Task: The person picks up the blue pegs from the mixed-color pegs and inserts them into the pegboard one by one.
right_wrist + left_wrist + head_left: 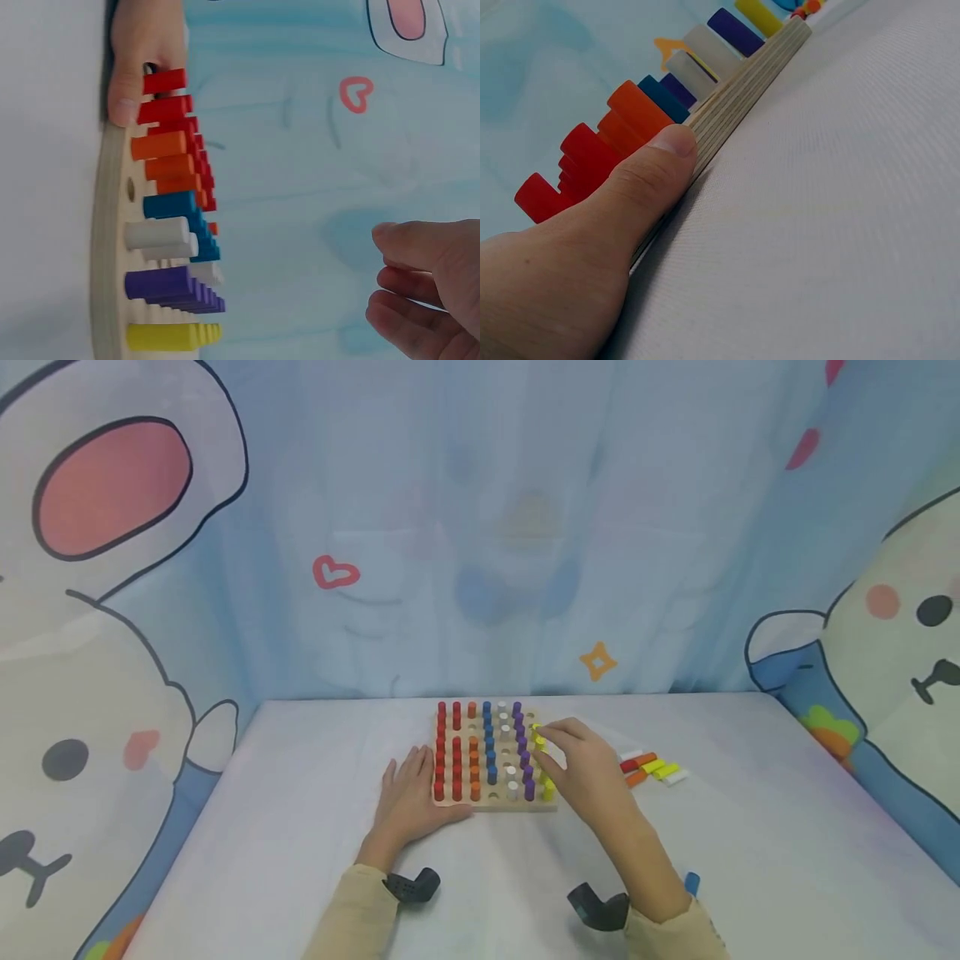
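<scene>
A wooden pegboard (517,806) stands on the white table, with columns of red, orange, blue, white, purple and yellow pegs. Some holes show no peg. My left hand (411,806) rests against the board's front left corner; its thumb (649,169) lies along the front edge and its fingers along the left side. By the yellow column (549,789) at the right edge is my right hand (588,768), thumb and forefinger apart. In the right wrist view that hand (442,277) stands clear of the pegs, with nothing visible between its fingers.
Several loose pegs (636,763), red, orange, yellow and white, lie on the table right of the board. A blue object (692,883) is partly hidden behind the right forearm. Dark wrist cameras (600,910) hang by the sleeves. A printed curtain (465,527) backs the table.
</scene>
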`<state>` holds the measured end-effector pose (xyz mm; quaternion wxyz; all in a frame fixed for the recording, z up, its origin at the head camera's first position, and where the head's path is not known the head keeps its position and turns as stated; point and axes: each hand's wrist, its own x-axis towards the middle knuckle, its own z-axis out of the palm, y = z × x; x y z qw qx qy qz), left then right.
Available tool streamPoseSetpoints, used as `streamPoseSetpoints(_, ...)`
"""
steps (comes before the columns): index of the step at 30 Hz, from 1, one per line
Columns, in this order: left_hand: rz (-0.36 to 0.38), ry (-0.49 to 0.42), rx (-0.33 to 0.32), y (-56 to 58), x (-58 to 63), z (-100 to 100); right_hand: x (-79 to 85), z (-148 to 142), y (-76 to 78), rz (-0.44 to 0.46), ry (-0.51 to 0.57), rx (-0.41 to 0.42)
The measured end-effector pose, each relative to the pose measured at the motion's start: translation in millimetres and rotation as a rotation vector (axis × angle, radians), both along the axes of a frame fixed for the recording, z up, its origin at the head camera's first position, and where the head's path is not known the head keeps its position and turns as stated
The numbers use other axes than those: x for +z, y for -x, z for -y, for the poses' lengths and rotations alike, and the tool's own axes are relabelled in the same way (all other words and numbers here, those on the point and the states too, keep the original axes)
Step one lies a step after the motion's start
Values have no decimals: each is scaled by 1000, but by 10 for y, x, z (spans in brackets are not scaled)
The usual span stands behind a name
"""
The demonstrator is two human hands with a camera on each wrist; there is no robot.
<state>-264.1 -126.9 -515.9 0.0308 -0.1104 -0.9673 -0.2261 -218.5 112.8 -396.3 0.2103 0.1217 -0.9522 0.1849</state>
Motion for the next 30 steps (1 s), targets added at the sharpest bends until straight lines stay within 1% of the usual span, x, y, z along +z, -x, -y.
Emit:
streamPoseSetpoints(4,0,-15,-3,-6,-17,2,73,-67,-16,-61,6,9)
streamPoseSetpoints(8,12,-11,1,-9,-24,11,121,-174,-48,-98,-8,11)
streamPoseSetpoints(11,19,-4,9,4,-22,24,129,-277,-93,-120,-13,5)
streamPoseSetpoints(15,9,-15,6,26,-14,36,98,-422,-183,-125,-17,-24)
streamPoseSetpoints(21,9,-15,5,30,-13,33,-7,-647,-372,-75,-30,-105)
streamPoseSetpoints(26,14,-12,-2,9,-22,7,-112,-874,-566,-44,-56,-142)
streamPoseSetpoints(30,14,-10,-2,4,-23,-5,-202,-1005,-684,128,-96,-225)
